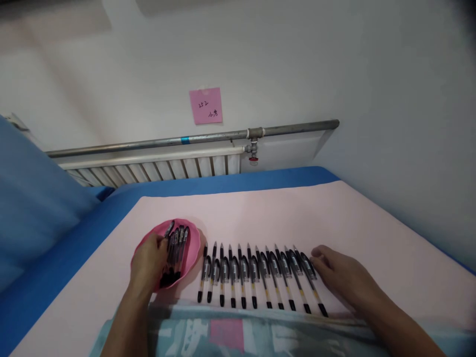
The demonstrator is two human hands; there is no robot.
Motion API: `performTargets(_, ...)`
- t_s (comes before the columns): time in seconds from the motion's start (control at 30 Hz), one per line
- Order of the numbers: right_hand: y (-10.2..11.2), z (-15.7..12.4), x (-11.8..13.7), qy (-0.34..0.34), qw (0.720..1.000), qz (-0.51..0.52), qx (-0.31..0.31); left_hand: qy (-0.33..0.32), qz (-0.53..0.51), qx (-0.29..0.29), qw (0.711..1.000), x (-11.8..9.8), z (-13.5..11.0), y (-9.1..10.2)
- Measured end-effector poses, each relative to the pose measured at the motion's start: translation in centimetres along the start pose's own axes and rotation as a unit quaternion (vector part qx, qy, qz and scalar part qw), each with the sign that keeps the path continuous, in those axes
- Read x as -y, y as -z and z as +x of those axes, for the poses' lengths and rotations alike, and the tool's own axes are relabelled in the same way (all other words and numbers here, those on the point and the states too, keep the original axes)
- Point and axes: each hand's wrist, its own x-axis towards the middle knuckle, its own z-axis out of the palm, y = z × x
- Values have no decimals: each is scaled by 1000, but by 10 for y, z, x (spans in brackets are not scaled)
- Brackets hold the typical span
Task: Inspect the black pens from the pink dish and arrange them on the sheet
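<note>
At the left, my left hand [148, 260] reaches into a pink scalloped dish [193, 253] of black capped gel pens [180, 250]. Its fingers are closed on one tilted pen [169, 229]; part of the grip is hidden by the hand. To the right of the dish, several uncapped clear gel pens [277, 292] lie in a row, tips pointing away from me, with black caps [244, 267] beside them. My right hand [340, 272] is at the row's right end, thumb and forefinger drawn together at the edge of the last pen cap [308, 266].
A pale pink sheet [267, 213] covers the blue table [223, 186]. Patterned cloth [226, 337] lies along the near edge. Behind are a radiator [178, 168], a metal pipe [148, 146] and a pink note [206, 106] on the wall. Blue fabric [33, 208] hangs at left.
</note>
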Motion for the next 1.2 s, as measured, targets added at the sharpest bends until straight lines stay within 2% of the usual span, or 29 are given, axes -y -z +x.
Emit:
performTargets(0.07,0,-1,1,3,1000,22,-3,-10,-130,15,991,-12,-10,-1)
performTargets(0.1,0,-2,3,11,999,40,-13,-17,-225,41,973,-20,-16,-3)
performTargets(0.13,0,-4,5,22,997,63,-31,-20,-319,79,944,-29,-25,-7)
performTargets(0.2,0,-8,12,47,989,120,-80,-16,-473,176,863,-49,-45,-16)
performTargets(0.3,-2,-20,28,72,964,228,-116,14,-601,323,730,-78,-82,-31)
performTargets(0.37,-6,-31,43,85,944,309,-76,33,-644,375,666,-94,-106,-40)
performTargets(0.43,-10,-43,60,98,918,385,6,36,-667,389,635,-104,-126,-46)
performTargets(0.53,-17,-60,84,92,889,445,65,23,-661,427,617,-112,-144,-53)
performTargets(0.63,-26,-71,96,37,875,481,48,55,-639,466,609,-113,-152,-59)
performTargets(0.77,-37,-71,97,-15,876,482,16,117,-674,405,607,-115,-159,-68)
performTargets(0.87,-39,-68,98,-15,878,479,-4,127,-683,382,609,-115,-164,-71)
performTargets(1.03,-33,-65,101,-12,873,487,-16,138,-674,352,635,-117,-169,-70)
performTargets(1.1,-30,-61,98,-7,860,510,-27,142,-663,384,627,-118,-169,-68)
performTargets(1.2,-22,-49,85,10,835,544,-80,132,-617,470,617,-119,-165,-63)
